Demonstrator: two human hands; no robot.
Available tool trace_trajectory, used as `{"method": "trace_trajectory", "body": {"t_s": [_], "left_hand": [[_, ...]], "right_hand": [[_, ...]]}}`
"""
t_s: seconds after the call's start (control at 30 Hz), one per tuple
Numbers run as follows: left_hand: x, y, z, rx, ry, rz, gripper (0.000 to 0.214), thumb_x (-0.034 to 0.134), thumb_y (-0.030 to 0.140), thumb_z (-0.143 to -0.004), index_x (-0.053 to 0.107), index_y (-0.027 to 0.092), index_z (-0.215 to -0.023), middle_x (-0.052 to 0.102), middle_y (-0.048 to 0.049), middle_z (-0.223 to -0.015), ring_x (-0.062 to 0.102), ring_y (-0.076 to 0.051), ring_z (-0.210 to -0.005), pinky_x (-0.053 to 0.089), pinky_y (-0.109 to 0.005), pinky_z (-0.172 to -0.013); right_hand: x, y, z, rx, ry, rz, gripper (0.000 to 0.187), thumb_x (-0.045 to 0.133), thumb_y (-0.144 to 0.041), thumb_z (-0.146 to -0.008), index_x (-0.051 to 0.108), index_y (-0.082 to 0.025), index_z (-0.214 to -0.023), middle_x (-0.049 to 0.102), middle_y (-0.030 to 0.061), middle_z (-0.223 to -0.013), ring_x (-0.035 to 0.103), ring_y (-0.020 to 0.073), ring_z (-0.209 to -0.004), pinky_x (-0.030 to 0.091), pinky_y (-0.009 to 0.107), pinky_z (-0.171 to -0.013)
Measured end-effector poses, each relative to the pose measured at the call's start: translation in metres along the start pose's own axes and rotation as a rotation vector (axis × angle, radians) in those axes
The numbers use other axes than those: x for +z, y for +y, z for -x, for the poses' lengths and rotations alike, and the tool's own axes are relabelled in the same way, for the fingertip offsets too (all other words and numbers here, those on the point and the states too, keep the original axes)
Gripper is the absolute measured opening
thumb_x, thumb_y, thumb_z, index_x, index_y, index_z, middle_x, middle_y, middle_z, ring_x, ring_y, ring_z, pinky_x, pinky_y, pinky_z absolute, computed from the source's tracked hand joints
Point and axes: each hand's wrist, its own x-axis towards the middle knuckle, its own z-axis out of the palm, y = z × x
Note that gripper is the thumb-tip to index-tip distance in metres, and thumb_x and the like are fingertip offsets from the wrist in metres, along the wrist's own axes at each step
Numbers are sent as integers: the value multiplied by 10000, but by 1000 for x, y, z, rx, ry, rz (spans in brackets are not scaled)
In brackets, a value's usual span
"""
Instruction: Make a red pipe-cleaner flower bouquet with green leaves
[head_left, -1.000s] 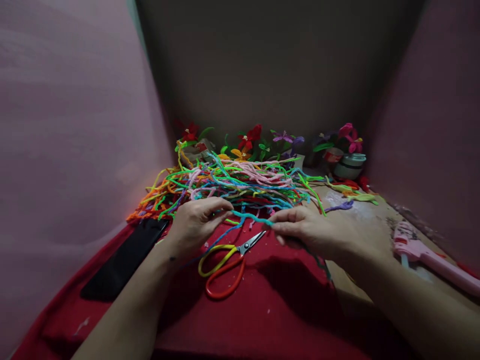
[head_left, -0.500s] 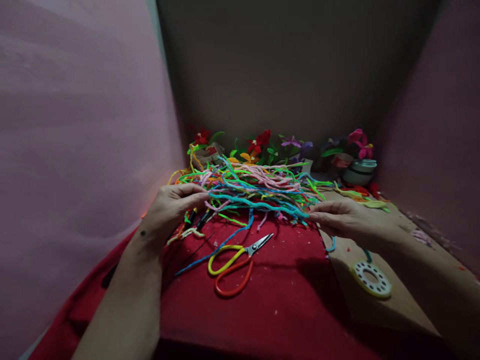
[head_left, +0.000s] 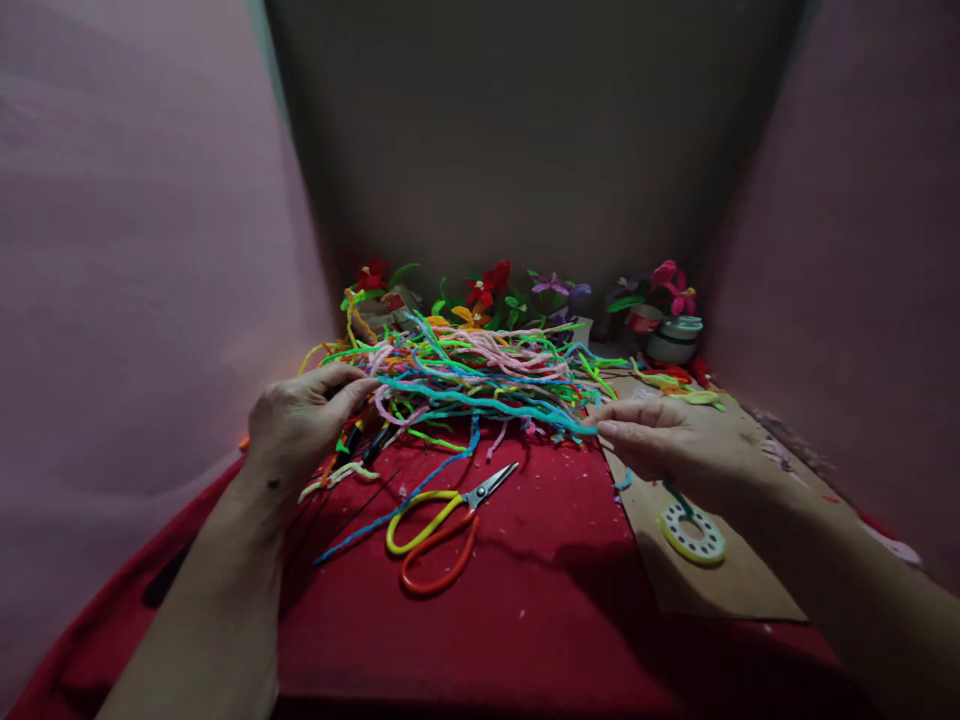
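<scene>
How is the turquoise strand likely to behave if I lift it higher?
The turquoise strand is probably light: it is thin, and pinches of the left hand and right hand hold it. It seems bendable rather than limp, since small waves show along its length. It might snag on the pile close behind, where many strands tangle.

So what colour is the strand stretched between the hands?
The strand is turquoise, as the head view, the only one, shows.
</scene>
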Motion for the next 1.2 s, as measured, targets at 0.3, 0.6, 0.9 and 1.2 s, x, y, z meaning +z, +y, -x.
{"method": "trace_trajectory", "body": {"t_s": [0.3,0.6,0.9,1.2], "left_hand": [[42,78,19,473,-173,13,276,498,292,-847,561,196,-1098,618,-57,-1094,503,-196,-1054,318,-390,-970],[58,82,30,189,-635,428,276,411,309,-882,609,150,-773,562,2,-718,509,-103,-659,403,-200,-610],[40,89,29,41,-802,536,187,465,264,-829,606,142,-805,522,16,-671,437,-81,-585,357,-164,-486],[51,87,38,465,-539,204,134,448,168,-850,567,157,-789,573,-9,-748,506,-100,-667,403,-200,-615]], "right_hand": [[40,-15,4,-55,121,57,228,533,-367,-800,636,-165,-778,344,-58,-502,254,65,-443,176,216,-420],[53,-38,8,-140,69,341,279,482,-139,-818,504,-184,-543,433,-34,-457,362,83,-423,282,217,-441],[61,10,-3,-708,201,765,166,450,-191,-870,606,-161,-917,620,76,-826,529,166,-751,389,274,-685],[64,18,0,-734,183,959,251,392,-196,-886,598,-152,-749,535,39,-627,444,131,-584,299,262,-568]]}}
